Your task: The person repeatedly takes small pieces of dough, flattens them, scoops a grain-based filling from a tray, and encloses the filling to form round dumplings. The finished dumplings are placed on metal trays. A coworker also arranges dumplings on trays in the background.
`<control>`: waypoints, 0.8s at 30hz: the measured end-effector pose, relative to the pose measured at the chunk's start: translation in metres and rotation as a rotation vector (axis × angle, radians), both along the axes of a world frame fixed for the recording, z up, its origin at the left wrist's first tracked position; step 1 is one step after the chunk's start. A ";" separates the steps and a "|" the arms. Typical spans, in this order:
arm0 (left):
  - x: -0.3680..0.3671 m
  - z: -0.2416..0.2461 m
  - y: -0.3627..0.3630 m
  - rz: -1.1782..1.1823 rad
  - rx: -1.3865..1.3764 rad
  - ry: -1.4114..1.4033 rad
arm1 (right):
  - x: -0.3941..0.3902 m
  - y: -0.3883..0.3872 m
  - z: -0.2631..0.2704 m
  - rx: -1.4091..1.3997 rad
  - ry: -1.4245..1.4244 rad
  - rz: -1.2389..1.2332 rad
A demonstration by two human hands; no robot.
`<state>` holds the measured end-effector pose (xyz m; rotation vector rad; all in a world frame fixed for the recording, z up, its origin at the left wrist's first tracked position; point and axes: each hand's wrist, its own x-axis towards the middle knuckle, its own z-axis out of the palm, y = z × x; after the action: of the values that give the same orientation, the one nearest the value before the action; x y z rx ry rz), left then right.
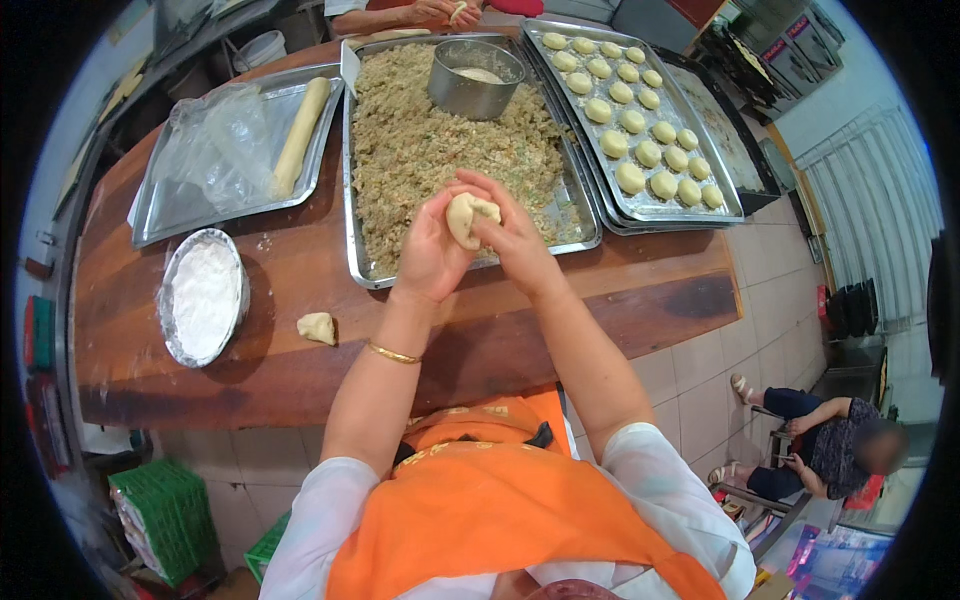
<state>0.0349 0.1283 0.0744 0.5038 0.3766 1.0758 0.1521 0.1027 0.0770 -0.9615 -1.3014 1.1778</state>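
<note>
Both my hands meet over the near edge of a metal tray [358, 277] of crumbly filling [450, 157]. My left hand [431, 244] cups a piece of pale dough [466, 219], wrapped partly shut with a fold on top. The fingers of my right hand [517, 236] press on the dough's right side. A round metal tin [476, 90] with pale grains inside stands on the filling. On the wooden table, a small dough lump [316, 328] lies to the left of my left forearm, and a bowl of white flour [204, 296] stands farther left.
At the left, a metal tray [142, 234] holds a dough roll [300, 139] and a clear plastic bag [217, 142]. Stacked trays [731, 217] at the right bear rows of round dough pieces [634, 120]. A co-worker's hands [442, 13] are across the table; a person [825, 442] sits at the lower right.
</note>
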 end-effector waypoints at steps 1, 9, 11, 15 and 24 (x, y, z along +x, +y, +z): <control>-0.002 0.015 -0.007 0.000 -0.039 0.039 | 0.002 -0.002 0.006 -0.045 0.128 0.047; -0.009 -0.022 -0.017 0.039 0.074 0.163 | -0.009 -0.012 0.011 -0.118 -0.017 0.123; -0.013 -0.024 -0.019 0.025 0.063 0.178 | -0.013 -0.013 -0.002 -0.010 -0.071 0.097; -0.023 -0.025 -0.025 0.027 0.089 0.142 | -0.011 -0.025 0.019 -0.003 -0.136 0.204; -0.032 -0.010 -0.059 -0.098 0.058 -0.045 | -0.010 -0.031 0.035 0.614 -0.857 0.052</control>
<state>0.0032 0.0691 0.0644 0.5434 0.2784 1.0036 0.1420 0.0717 0.1118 -0.9858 -2.1996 0.2997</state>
